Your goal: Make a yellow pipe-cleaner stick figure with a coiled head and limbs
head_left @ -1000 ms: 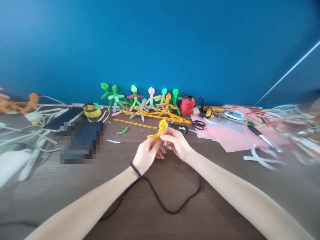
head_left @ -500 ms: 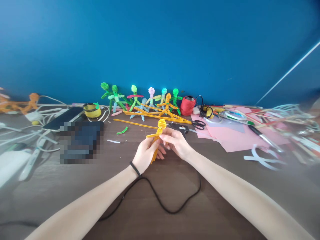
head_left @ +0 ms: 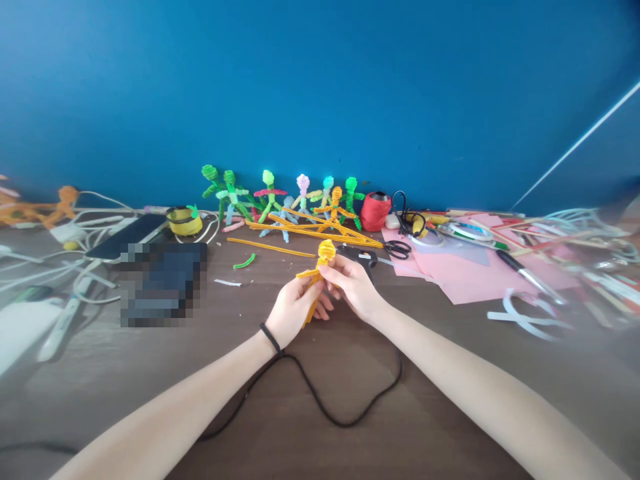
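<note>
Both of my hands hold a small yellow-orange pipe-cleaner figure point(head_left: 321, 262) above the brown table point(head_left: 350, 373). My left hand point(head_left: 293, 308) is closed round its body and legs from below. My right hand point(head_left: 353, 287) pinches the figure's right side, just under its coiled round head. One arm of the figure sticks out to the left. A black band circles my left wrist.
A row of coloured pipe-cleaner figures point(head_left: 280, 193) leans on the blue wall, with loose orange pipe cleaners point(head_left: 305, 233) before them. A glue gun point(head_left: 357, 254), scissors point(head_left: 397, 249), red yarn spool point(head_left: 375, 211) and pink paper point(head_left: 450, 273) lie right. Cables and a phone point(head_left: 125, 237) lie left. A black cord point(head_left: 340, 407) loops near me.
The figure has been turned slightly between my fingers and its legs now show below my left hand. My hands stay in the same place.
</note>
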A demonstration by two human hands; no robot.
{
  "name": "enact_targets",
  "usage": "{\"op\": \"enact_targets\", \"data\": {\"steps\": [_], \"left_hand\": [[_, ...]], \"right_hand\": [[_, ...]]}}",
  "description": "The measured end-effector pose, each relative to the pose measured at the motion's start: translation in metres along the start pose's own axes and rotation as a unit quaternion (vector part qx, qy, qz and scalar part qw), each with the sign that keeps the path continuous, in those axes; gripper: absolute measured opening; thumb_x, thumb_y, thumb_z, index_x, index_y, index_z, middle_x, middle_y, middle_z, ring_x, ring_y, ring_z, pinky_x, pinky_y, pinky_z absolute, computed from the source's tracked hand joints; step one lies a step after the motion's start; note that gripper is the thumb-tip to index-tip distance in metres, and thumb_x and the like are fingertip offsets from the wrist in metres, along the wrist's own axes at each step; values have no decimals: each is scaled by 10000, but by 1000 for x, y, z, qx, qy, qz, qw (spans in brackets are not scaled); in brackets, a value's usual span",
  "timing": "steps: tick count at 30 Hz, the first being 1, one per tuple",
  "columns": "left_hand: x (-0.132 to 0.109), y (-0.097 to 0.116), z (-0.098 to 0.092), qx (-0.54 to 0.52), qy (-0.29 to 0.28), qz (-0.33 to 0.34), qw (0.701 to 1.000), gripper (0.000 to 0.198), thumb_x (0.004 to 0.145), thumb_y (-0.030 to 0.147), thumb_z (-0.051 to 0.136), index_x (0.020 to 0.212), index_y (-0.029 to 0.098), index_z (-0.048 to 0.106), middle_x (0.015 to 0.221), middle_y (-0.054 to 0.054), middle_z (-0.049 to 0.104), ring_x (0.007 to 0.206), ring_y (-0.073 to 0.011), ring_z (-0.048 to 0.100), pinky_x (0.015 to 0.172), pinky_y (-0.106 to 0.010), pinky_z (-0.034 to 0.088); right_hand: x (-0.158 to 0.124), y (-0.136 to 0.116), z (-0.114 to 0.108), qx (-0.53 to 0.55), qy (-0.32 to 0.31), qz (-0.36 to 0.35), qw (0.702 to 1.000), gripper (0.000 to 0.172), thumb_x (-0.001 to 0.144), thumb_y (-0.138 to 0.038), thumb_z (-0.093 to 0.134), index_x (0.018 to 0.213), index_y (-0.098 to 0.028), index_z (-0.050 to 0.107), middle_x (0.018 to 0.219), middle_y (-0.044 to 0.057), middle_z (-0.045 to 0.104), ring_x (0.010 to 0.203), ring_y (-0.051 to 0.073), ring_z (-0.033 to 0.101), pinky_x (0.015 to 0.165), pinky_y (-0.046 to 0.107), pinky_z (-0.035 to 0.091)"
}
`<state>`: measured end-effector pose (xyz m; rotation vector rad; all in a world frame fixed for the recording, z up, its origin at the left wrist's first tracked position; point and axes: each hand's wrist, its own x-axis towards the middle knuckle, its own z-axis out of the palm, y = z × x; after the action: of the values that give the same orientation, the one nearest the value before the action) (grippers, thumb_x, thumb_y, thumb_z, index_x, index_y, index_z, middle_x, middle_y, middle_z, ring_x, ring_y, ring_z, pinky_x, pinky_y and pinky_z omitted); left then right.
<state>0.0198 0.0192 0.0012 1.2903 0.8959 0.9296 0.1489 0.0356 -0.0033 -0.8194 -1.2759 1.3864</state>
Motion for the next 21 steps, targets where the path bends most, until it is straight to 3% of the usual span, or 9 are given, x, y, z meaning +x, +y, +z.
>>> {"op": "enact_targets", "data": {"steps": [13,21], "left_hand": [[0,0,-1,-36,-11,-10,999,267,765,378,480,740,117,532,568,-24,603,449,-101,558,458,-207,444],[-1,-1,1,-14,54,-6,998,348,800,429,389,698,129,533,565,-27,611,420,-106,549,429,-218,458]], "right_hand": [[-3,-4,2,-81,14,-25,996,272,747,-399,541,641,-161,462,489,-59,434,391,45,367,378,192,271],[-2,-3,3,-82,0,-30,996,252,754,-392,535,662,-171,456,492,-58,431,390,49,365,385,197,271]]}}
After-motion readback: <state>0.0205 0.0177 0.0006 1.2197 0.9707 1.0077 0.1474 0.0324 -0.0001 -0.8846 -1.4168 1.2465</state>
